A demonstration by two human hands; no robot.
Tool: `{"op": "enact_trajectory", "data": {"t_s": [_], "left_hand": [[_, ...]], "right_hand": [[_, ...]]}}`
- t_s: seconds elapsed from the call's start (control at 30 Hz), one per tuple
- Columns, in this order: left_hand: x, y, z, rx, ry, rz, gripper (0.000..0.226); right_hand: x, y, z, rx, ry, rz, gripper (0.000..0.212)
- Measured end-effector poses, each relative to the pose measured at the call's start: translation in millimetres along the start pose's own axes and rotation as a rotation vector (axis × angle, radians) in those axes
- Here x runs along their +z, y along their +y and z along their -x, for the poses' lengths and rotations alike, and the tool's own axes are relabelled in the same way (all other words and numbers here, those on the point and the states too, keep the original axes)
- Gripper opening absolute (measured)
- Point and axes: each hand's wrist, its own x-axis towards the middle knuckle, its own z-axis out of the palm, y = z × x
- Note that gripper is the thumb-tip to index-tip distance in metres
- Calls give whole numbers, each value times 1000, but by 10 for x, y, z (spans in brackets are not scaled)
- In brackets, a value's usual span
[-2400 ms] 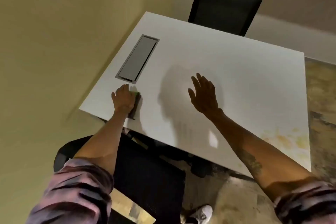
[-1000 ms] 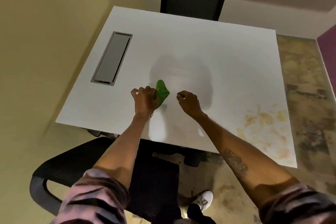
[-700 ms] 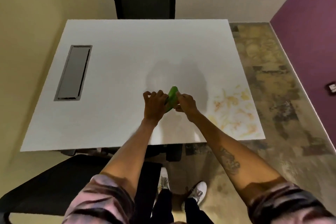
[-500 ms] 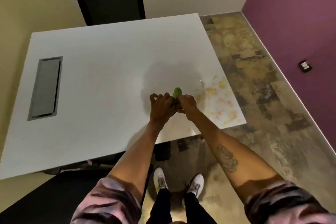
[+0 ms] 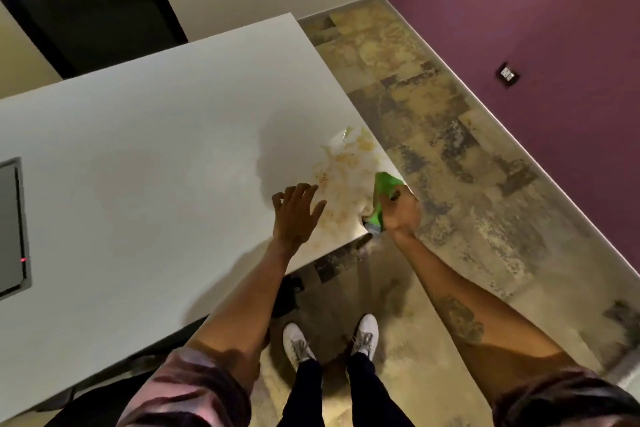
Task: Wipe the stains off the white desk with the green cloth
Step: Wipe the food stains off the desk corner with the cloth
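The white desk (image 5: 145, 156) fills the left and middle of the head view. Orange-yellow stains (image 5: 341, 170) are smeared over its near right corner. My right hand (image 5: 400, 211) is shut on the green cloth (image 5: 384, 189) and presses it on that corner, at the right edge of the stains. My left hand (image 5: 296, 211) hovers over the desk just left of the stains, fingers spread and holding nothing.
A grey cable hatch (image 5: 10, 225) is set into the desk at the far left. A black chair (image 5: 90, 3) stands behind the desk. Patterned floor (image 5: 467, 166) and a purple wall (image 5: 536, 28) lie to the right. My white shoes (image 5: 298, 343) stand by the desk's edge.
The cloth passed from my left hand to my right. My right hand carried it right onto the stained corner. My left hand let go and opened. My view swung right.
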Motion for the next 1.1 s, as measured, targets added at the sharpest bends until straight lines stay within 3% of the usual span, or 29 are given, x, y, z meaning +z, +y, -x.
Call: {"op": "enact_trajectory", "data": {"t_s": [0.17, 0.37, 0.6, 0.77, 0.87, 1.0, 1.1], "left_hand": [[109, -433, 25, -187, -92, -6, 52], [276, -807, 66, -339, -151, -19, 62], [532, -997, 0, -357, -193, 17, 65], [651, -1063, -49, -331, -153, -9, 63], [892, -1049, -301, -330, -158, -32, 65], [882, -1053, -449, -330, -136, 13, 60], [924, -1121, -524, -276, -112, 29, 59]], "right_hand": [[-116, 418, -254, 124, 62, 74, 32], [106, 480, -503, 185, 140, 152, 31], [588, 390, -856, 106, 95, 87, 26], [698, 517, -987, -97, 98, 128, 21], [871, 643, -1200, -113, 114, 125, 28], [1021, 629, -1110, -124, 200, 263, 55], [1162, 702, -1088, -89, 218, 229, 65]]}}
